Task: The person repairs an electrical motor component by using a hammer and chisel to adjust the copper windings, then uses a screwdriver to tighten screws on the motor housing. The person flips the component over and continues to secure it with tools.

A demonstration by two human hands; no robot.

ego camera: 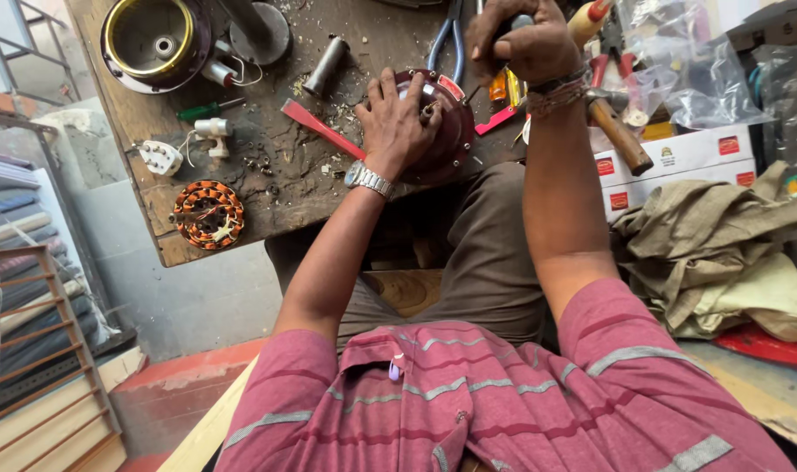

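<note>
The pink striped shirt (468, 393) fills the foreground; beyond it the left hand (398, 118) presses flat on a dark red motor housing (446, 131) at the workbench (311, 201) edge. The right hand (525, 39) is closed around a tool handle above it. The housing looks heavy, rigid metal, probably best gripped by its round rim.

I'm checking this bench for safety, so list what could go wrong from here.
1. The left hand lies flat on the maroon motor housing while the right hand grips a tool just above it; a slip could strike the fingers.
2. The housing sits near the bench edge and might slide off.
3. Small screws lie loose on the bench and could roll away.
</note>
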